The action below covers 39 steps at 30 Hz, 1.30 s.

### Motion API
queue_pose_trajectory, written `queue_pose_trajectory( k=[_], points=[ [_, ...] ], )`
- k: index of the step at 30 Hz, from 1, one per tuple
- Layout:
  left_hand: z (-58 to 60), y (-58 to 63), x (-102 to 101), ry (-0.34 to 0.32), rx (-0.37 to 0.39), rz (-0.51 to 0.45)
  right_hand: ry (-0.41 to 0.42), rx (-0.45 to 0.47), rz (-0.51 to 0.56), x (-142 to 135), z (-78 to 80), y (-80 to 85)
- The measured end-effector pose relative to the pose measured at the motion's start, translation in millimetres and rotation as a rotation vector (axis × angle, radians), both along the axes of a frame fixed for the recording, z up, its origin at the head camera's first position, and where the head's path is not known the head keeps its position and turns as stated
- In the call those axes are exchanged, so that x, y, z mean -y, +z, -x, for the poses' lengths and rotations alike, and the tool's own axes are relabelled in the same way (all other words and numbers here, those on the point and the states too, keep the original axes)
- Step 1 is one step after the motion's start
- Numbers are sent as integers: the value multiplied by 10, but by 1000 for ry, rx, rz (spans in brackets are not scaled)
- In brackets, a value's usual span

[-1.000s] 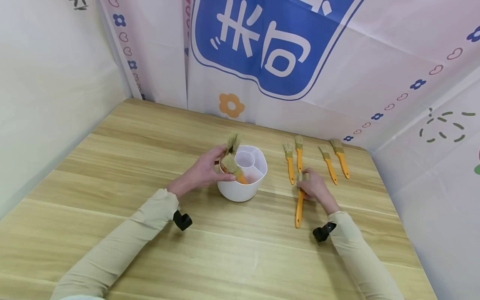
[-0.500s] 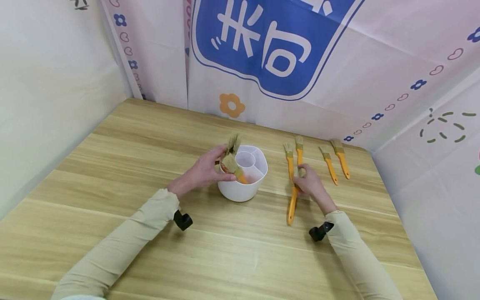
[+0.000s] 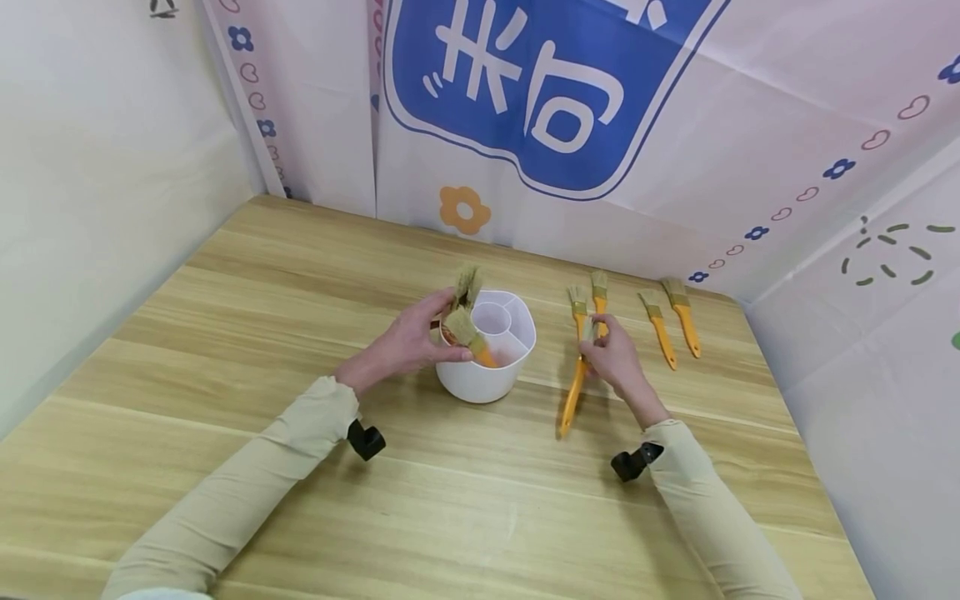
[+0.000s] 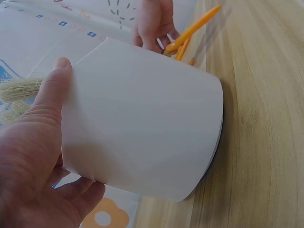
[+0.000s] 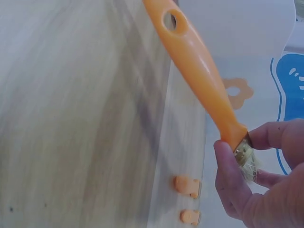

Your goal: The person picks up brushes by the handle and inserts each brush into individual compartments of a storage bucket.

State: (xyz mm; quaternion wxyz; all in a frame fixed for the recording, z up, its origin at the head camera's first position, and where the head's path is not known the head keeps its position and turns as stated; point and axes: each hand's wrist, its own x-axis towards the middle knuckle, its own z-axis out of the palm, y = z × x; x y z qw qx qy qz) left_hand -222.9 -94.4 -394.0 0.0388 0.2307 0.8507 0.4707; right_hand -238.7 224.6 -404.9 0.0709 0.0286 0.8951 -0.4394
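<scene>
My left hand [image 3: 411,337] grips the near-left rim of a white divided container [image 3: 480,385], thumb outside on its wall in the left wrist view. Several paintbrushes [image 3: 467,287] stand bristles up in its left side, close to that hand. My right hand [image 3: 615,358] pinches another paintbrush [image 3: 573,398] by its metal collar and bristle end. Its orange handle [image 5: 194,61] points away from the fingers, toward the near side of the table. A separate shadow on the wood shows the brush raised. The fingertips partly cover the bristles.
Beyond the right hand lie two orange-handled brushes, one with a narrow head [image 3: 577,302] and one behind it [image 3: 599,287]. Two more, a slim brush [image 3: 657,327] and a wider brush [image 3: 682,318], lie farther right. A printed curtain [image 3: 322,125] borders the wooden table's [image 3: 225,333] back edge.
My right hand has moved left and slightly away from me with the paintbrush, whose handle end has swung left toward the container. My left hand and the container have stayed in place.
</scene>
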Motion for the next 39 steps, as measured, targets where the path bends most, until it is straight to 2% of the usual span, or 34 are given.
queue_pose_trajectory(
  k=[18,32,39],
  points=[
    [17,-4,-12,-8,-5,-17,-70,-146,164,156,-22,146],
    [15,1,-16,4,13,-17,-111,-300,344,352,-66,412],
    [10,-3,-4,-3,-3,-16,-105,-317,392,427,-87,513]
  ],
)
